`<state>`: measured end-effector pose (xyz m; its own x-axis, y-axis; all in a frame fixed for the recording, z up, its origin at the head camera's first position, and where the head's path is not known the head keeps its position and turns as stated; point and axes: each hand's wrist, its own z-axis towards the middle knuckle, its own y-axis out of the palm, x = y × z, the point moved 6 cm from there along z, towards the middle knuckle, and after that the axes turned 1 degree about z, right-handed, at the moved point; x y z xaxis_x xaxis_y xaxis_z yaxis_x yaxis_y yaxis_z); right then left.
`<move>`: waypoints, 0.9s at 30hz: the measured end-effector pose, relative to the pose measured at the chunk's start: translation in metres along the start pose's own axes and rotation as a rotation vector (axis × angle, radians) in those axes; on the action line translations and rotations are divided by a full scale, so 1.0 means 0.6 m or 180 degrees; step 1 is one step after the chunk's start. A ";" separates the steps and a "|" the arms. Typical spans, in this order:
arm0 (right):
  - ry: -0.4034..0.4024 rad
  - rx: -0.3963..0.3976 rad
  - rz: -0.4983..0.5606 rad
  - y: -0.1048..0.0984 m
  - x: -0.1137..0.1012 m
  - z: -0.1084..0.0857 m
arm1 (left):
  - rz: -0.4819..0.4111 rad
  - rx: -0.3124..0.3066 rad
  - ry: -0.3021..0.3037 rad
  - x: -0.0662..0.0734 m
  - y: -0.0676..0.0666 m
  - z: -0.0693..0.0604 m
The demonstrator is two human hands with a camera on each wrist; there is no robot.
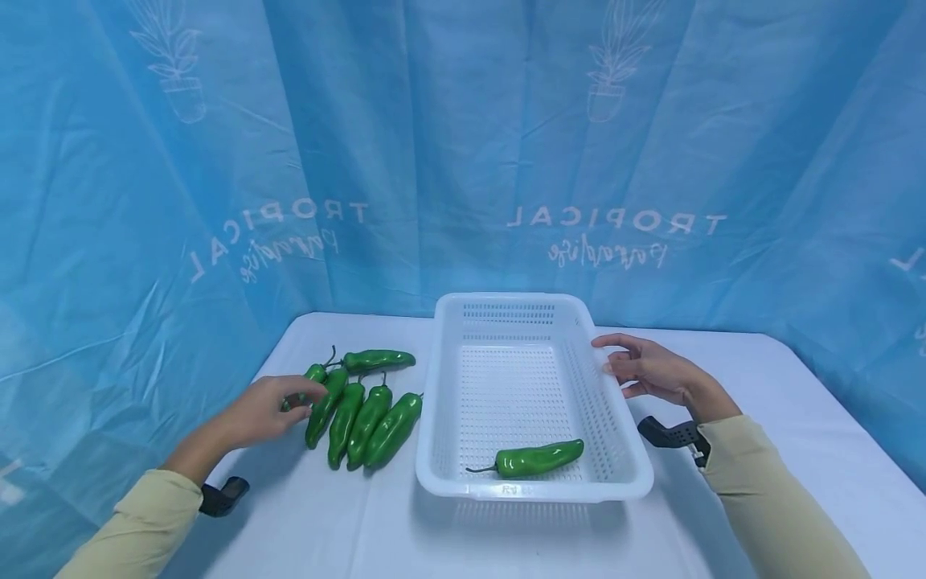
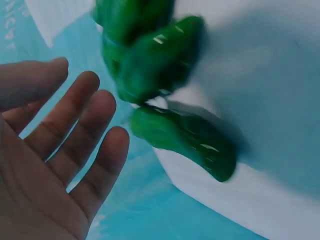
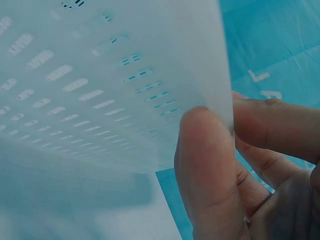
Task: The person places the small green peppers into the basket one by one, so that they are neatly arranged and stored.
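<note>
A white plastic basket (image 1: 506, 489) stands on the table, with one green pepper (image 1: 538, 459) lying at its near end. Several more green peppers (image 1: 370, 426) lie in a group to the left of the basket. My left hand (image 1: 271, 410) hovers at the left side of this group, fingers spread and slightly bent, holding nothing; in the left wrist view the palm (image 2: 45, 185) is beside the peppers (image 2: 185, 140). At the basket's right rim, my right hand (image 1: 658, 374) pinches the edge between thumb (image 3: 207, 165) and fingers, the thumb below and the index finger over it.
A white cloth (image 1: 723, 378) covers the table. Blue curtains (image 1: 470, 161) with printed lettering hang behind it and at both sides. Black wrist mounts (image 1: 224, 497) sit under both wrists, the right one close to the basket's right side.
</note>
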<state>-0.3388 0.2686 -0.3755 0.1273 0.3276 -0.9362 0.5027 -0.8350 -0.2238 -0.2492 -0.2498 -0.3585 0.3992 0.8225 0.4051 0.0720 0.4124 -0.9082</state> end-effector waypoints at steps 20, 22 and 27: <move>-0.0065 -0.0010 -0.0054 0.001 0.001 -0.001 | 0.0341 0.0010 -0.1049 -0.111 0.025 0.021; -0.0036 0.0017 -0.0052 0.002 0.001 0.000 | 0.0342 0.0009 -0.1024 -0.112 0.026 0.024; -0.0025 0.0067 -0.0082 -0.001 0.001 0.001 | 0.0307 0.0012 -0.1032 -0.114 0.026 0.026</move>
<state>-0.3396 0.2687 -0.3761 0.1078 0.3456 -0.9322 0.4877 -0.8355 -0.2534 -0.2898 -0.2938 -0.3986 0.0926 0.9393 0.3303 0.0445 0.3274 -0.9438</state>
